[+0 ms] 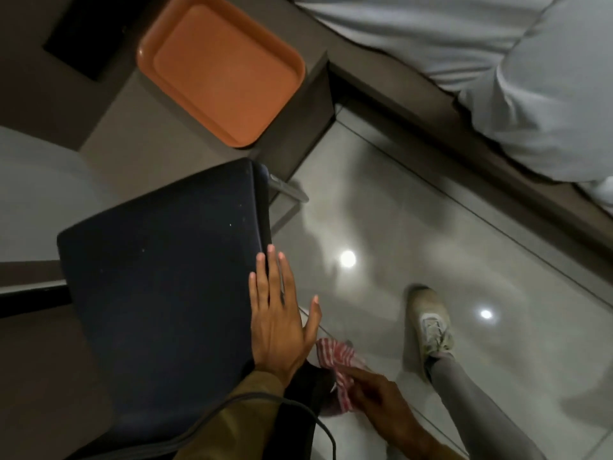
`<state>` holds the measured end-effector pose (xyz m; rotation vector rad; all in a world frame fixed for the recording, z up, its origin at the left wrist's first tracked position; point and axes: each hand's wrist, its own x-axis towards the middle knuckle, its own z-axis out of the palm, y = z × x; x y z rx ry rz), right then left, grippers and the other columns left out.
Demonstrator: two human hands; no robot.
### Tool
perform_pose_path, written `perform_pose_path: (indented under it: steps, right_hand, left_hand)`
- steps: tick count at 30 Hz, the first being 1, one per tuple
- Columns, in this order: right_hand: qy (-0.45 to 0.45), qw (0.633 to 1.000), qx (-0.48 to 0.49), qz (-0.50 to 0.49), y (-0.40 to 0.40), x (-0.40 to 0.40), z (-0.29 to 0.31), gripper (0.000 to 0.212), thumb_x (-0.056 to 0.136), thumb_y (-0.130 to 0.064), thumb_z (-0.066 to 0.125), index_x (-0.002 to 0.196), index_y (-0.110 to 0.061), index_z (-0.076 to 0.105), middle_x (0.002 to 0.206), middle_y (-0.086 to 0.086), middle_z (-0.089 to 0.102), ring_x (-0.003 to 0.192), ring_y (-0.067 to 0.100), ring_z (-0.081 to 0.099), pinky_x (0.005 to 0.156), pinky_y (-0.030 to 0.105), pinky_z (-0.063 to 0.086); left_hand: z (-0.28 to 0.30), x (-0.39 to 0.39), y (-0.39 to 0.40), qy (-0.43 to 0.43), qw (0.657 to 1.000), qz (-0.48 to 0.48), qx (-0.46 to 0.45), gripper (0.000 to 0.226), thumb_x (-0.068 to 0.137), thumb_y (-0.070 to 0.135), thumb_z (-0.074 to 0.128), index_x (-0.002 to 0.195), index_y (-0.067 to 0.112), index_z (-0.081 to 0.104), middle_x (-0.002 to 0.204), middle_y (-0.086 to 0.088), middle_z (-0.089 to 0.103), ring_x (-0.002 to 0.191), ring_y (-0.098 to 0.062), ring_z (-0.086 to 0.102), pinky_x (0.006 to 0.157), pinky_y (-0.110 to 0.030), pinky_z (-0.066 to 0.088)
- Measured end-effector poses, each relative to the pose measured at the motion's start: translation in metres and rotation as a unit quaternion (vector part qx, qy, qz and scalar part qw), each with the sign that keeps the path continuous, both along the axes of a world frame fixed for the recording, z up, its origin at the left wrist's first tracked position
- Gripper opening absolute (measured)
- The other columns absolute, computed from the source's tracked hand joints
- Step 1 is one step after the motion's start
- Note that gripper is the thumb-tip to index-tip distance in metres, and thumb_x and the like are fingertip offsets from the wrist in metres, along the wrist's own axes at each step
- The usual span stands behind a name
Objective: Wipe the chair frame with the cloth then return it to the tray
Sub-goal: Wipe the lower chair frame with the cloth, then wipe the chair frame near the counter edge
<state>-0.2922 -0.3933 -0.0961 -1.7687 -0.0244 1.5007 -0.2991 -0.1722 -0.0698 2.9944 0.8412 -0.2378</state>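
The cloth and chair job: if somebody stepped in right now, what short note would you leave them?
Left hand: open, resting flat on the right edge of the dark chair seat, steadying it.
Right hand: shut on the red-and-white striped cloth, low beside the seat, at the chair's underside.
Orange tray: on the grey ledge beyond the chair, nothing in it.
Done: cloth is in hand and at the chair.
Left: finish wiping the frame, then put the cloth in the tray.

The chair frame (288, 189) is mostly hidden under the seat (159, 287); the cloth (338, 366) is blurred.
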Motion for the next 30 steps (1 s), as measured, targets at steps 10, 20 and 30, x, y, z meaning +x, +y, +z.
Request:
perform_pose_path:
  steps: [10,20,30]
  right_hand:
    - [-0.083,0.986,0.019,-0.146,0.087,0.137,-0.015,0.039,0.108,-0.011,0.049,0.147,-0.014,0.055,0.128,0.017,0.072,0.114,0.029,0.073,0.107,0.051,0.054]
    - [-0.136,0.955,0.142,-0.224,0.224,0.223,-0.006,0.047,0.111,-0.014,0.045,0.156,-0.024,0.042,0.148,0.000,0.059,0.131,0.010,0.061,0.114,0.035,0.050]
    - [-0.194,0.949,0.188,-0.159,0.299,0.217,-0.038,0.035,0.104,-0.026,0.052,0.136,-0.022,0.066,0.141,-0.004,0.066,0.132,0.008,0.059,0.114,0.027,0.048]
  left_hand:
    - [0.024,0.110,0.097,-0.026,0.998,0.032,-0.049,0.084,0.111,0.053,0.025,0.174,0.001,0.002,0.185,-0.017,-0.002,0.173,-0.031,0.002,0.142,-0.051,0.011]
    - [0.024,0.163,0.159,-0.033,0.995,0.048,-0.086,0.081,0.111,0.050,0.024,0.174,0.003,0.008,0.186,-0.009,0.008,0.173,-0.023,0.005,0.143,-0.052,0.007]
    - [0.020,0.174,0.157,-0.049,0.994,0.046,-0.080,0.090,0.111,0.063,0.009,0.170,-0.004,0.023,0.182,-0.015,0.019,0.172,-0.029,0.012,0.142,-0.052,0.008]
